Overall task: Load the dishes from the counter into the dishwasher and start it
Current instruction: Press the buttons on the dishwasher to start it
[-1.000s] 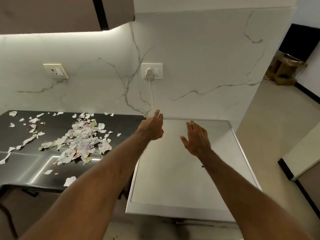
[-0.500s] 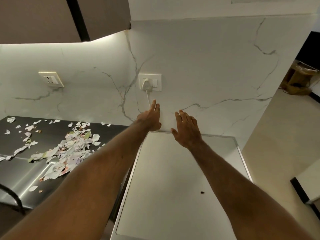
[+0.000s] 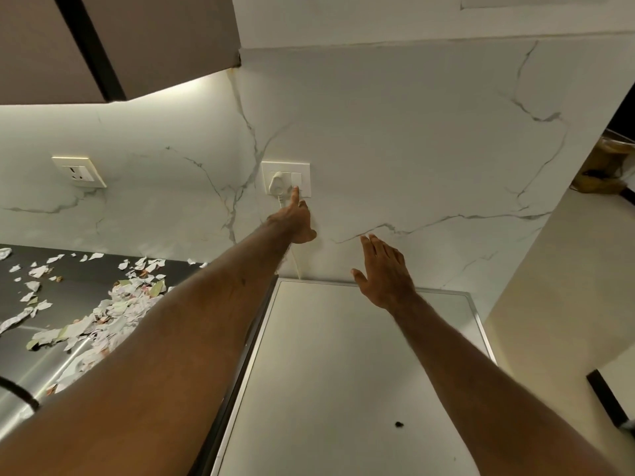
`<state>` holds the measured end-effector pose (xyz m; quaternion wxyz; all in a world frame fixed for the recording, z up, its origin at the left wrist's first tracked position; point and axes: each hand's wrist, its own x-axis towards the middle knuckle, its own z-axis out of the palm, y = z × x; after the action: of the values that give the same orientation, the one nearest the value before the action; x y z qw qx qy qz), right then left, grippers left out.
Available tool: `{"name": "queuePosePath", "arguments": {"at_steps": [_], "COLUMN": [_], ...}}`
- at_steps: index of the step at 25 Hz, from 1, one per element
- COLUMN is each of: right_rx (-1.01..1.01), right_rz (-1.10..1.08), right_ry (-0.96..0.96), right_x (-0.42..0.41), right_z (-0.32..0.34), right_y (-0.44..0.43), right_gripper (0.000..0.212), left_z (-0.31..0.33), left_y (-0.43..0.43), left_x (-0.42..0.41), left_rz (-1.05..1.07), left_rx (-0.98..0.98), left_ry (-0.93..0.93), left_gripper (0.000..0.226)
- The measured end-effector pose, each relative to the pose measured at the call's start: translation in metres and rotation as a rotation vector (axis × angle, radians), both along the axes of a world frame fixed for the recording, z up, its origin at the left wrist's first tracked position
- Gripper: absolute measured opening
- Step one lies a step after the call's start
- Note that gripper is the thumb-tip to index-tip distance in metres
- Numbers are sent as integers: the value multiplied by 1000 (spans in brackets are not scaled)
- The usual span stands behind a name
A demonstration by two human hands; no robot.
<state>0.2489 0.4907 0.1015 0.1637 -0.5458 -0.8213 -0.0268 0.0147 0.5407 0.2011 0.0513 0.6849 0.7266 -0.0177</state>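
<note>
The left hand point(image 3: 295, 221) reaches up to the white rectangular wall socket plate point(image 3: 304, 169). Its straight index fingertip point(image 3: 294, 193) touches the lower edge of the white rocker switch point(image 3: 296, 181), and the other fingers are folded under and hold nothing. The plate lies directly above the knuckles with its long axis level along the white grey-veined marble wall point(image 3: 412, 149). The rounded white plug point(image 3: 276, 183) sits in the plate just left of the fingertip. Its thin white cord point(image 3: 294, 266) drops straight down behind the wrist.

The right hand point(image 3: 385, 273) is released, fingers spread and nearly straight, palm down, gripping nothing. It is to the right of and below the left hand, apart from the wall. Under its wrist begins the flat white dishwasher top with a metal rim point(image 3: 343, 372). The top's long axis runs from the person toward the wall, and its far edge meets the wall below both hands. A small dark speck point(image 3: 398, 424) lies on the top near the right forearm.

Left of the left forearm is a glossy dark counter point(image 3: 68, 269) strewn with torn white paper scraps point(image 3: 113, 314). A second white wall socket point(image 3: 79, 171) is well to the left of the pressing finger, under a brown overhead cabinet point(image 3: 154, 46).
</note>
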Motion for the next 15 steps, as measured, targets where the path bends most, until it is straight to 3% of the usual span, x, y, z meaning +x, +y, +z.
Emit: {"name": "queuePosePath", "arguments": {"at_steps": [8, 15], "right_rx": [-60, -48], "right_rz": [-19, -7], "right_ry": [11, 18], "right_x": [11, -3], "right_z": [-14, -6], "right_y": [12, -20], "right_gripper": [80, 80], "left_z": [-17, -29], "left_y": [10, -30], "left_x": [-2, -3], "left_rz": [13, -82], "left_rx": [-33, 10], "left_ry": [-47, 13], "left_gripper": [109, 93]}}
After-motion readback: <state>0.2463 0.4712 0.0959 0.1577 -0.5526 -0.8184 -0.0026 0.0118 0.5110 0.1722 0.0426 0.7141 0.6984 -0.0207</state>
